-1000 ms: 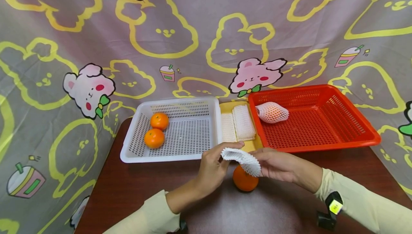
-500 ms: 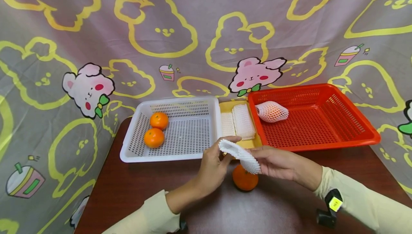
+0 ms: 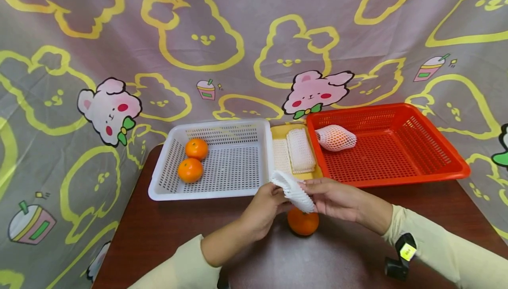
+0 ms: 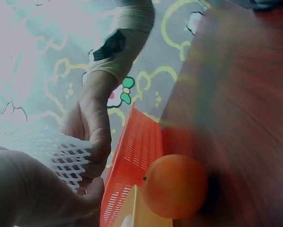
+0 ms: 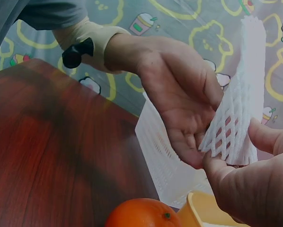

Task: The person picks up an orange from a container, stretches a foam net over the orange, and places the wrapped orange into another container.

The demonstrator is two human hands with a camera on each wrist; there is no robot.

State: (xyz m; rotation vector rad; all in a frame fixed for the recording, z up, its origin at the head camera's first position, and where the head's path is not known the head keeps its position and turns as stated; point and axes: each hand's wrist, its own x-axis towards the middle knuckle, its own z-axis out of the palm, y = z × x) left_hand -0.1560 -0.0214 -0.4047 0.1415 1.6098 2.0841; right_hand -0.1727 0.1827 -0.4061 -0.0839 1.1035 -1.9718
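Observation:
Both hands hold a white foam fruit net (image 3: 293, 192) between them, over the middle front of the table. My left hand (image 3: 263, 212) has its fingers at the net's left side. My right hand (image 3: 337, 198) pinches its other end between thumb and fingers; the right wrist view shows that thumb and fingers at the net's edge (image 5: 231, 137). Just below the net, an orange (image 3: 303, 222) stands on the table, its top partly covered by the net in the head view. It also appears beside the hands in the left wrist view as a bare orange (image 4: 175, 187).
A white basket (image 3: 210, 194) with two oranges (image 3: 190, 170) stands at the left. The red basket (image 3: 397, 178) at the right holds one netted fruit (image 3: 336, 138). Between them is a yellow tray (image 3: 305, 176) with more foam nets (image 3: 300, 150). A patterned cloth hangs behind.
The foam net has tilted to a steeper, narrower shape and moved slightly left. The left fingers have drawn in lower around it, and the right hand has shifted slightly left. The orange stays put.

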